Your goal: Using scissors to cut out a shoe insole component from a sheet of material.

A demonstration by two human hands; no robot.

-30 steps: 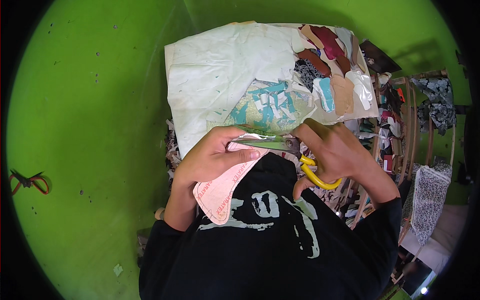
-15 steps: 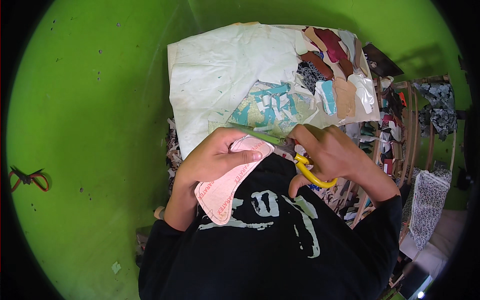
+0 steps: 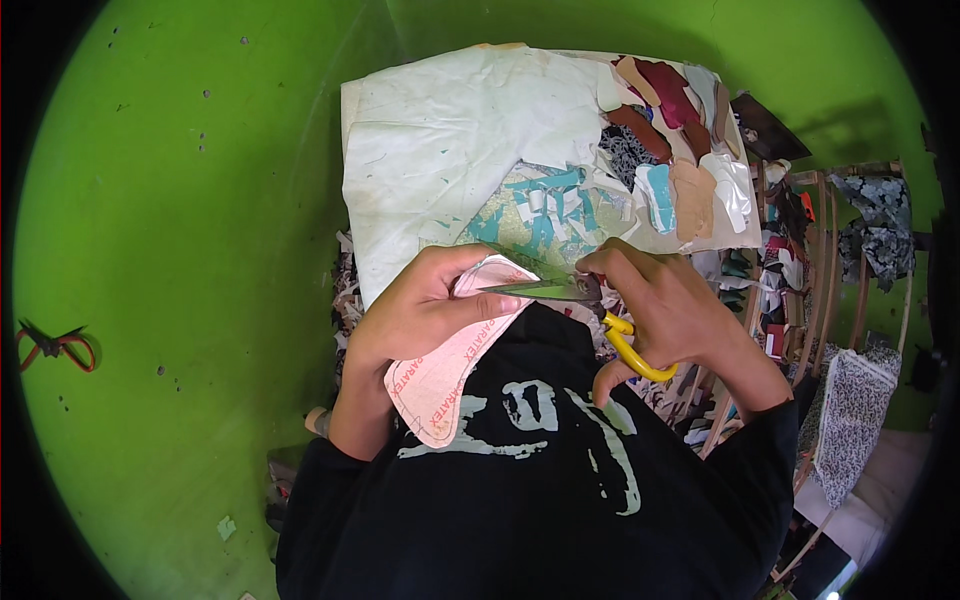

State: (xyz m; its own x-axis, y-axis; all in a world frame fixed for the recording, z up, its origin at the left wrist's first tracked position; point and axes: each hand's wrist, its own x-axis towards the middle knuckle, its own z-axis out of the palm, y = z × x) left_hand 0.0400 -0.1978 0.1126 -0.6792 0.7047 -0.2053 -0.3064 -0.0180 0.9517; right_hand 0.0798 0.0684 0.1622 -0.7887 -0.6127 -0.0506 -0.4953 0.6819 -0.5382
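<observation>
A pale pink insole-shaped piece (image 3: pixel 430 388) with red print and a drawn outline hangs slantwise before my chest. My left hand (image 3: pixel 425 305) pinches its upper part, thumb on the printed face. In my right hand (image 3: pixel 665 305) are scissors with yellow handles (image 3: pixel 640 360), fingers through the loops. Their blades (image 3: pixel 545 288) are spread apart at the upper end of the piece, one blade lying across its face near my left thumb, the other behind its edge.
Ahead stands a table with a large white sheet (image 3: pixel 430 140), teal and white scraps (image 3: pixel 545 205), and several cut sole-shaped pieces (image 3: pixel 692 200) at right. A wooden rack (image 3: pixel 820 270) holds fabric scraps on the right. Red-handled pliers (image 3: pixel 55 347) are at far left against the green surface.
The scissor blades have gone from nearly closed to spread, one now crossing the piece's face. My right hand has shifted slightly right and the piece has tilted a little.
</observation>
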